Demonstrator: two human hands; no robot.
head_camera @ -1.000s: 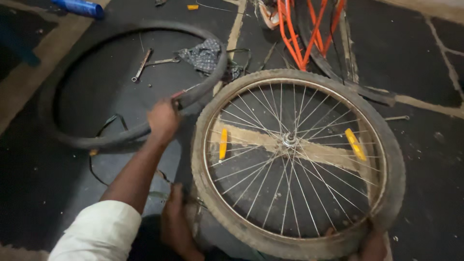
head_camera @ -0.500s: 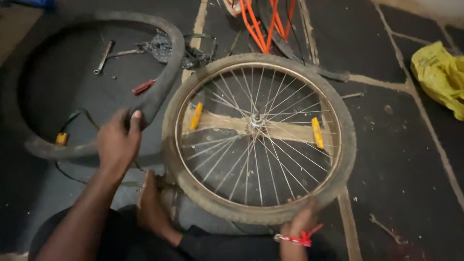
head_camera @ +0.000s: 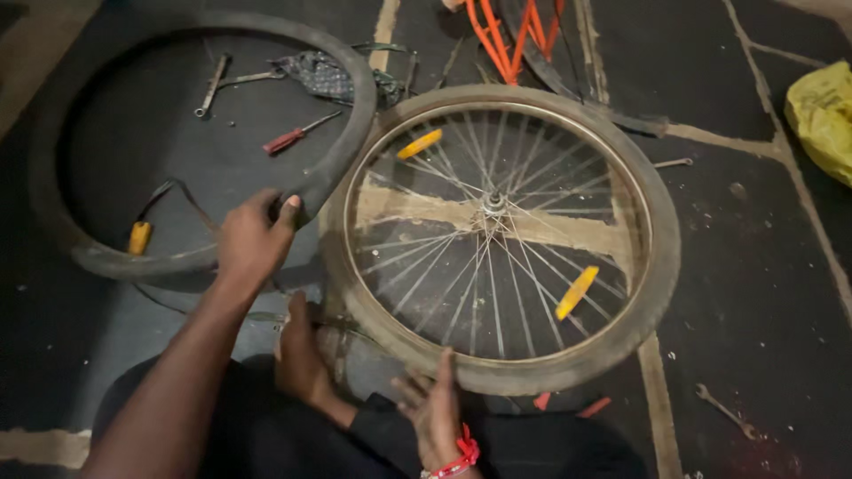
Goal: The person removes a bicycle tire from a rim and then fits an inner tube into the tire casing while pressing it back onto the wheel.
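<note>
Co-worker's hand (head_camera: 253, 244) clamps the loose tyre (head_camera: 351, 124) at 9 o'clock of the wheel (head_camera: 658, 239) lying flat mid-floor, left hand (head_camera: 300, 350) sits on it at 8, curl unreadable, right hand (head_camera: 435, 408) open flat at 6: press evenly, stop it tipping.
</note>
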